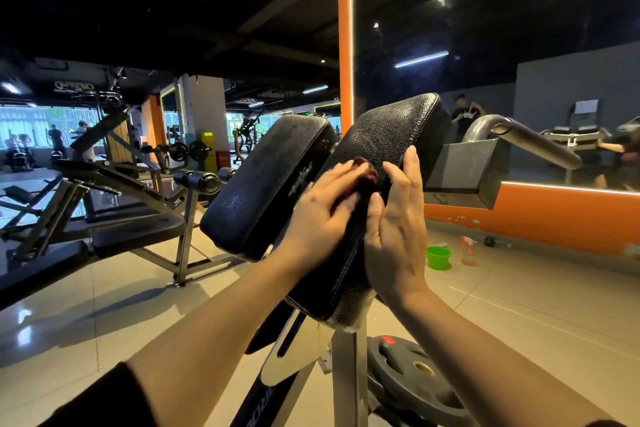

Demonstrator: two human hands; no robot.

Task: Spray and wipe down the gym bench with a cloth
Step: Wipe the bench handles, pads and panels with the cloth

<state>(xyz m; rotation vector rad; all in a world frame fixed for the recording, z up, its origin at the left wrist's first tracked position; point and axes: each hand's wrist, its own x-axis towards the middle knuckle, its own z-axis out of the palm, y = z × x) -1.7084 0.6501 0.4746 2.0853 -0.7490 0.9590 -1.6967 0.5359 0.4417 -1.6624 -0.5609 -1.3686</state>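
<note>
The gym bench has two black padded cushions, tilted side by side: a left pad [266, 177] and a right pad [388, 128]. My left hand [322, 211] lies flat on the right pad and presses a bunched dark red cloth [367, 173] against it; the cloth pokes out past the fingertips. My right hand [398, 218] rests on the same pad's right edge, with straight fingers pointing up and the thumb on the pad's face beside the cloth. A clear spray bottle [468, 251] with a red trigger stands on the floor to the right, out of both hands.
A green bucket [438, 257] sits beside the spray bottle near the orange wall. A grey handle bar [533, 140] juts out right of the pads. A black weight plate [412, 374] lies under the bench frame. Another bench [138, 229] stands to the left.
</note>
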